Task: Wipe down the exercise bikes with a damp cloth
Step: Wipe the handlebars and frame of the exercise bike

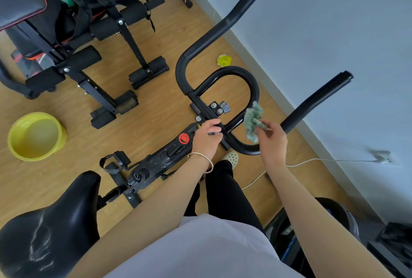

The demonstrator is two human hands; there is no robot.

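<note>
A black exercise bike stands below me, its handlebars [236,72] in the middle of the view and its saddle [55,217] at the lower left. My right hand [270,137] pinches a crumpled green cloth [253,121] that lies against the inner loop of the handlebars on the right side. My left hand [207,135] grips the handlebar stem at the clamp, fingers curled round the bar, just left of the cloth. The bike's frame [165,157] with a red sticker runs from the stem down to the saddle.
A yellow basin [35,136] sits on the wooden floor at the left. A black weight bench [93,39] with a bag and bottle stands behind. A grey wall [334,32] runs close on the right, with a white cable [312,160] along the floor. My foot [231,157] is under the handlebars.
</note>
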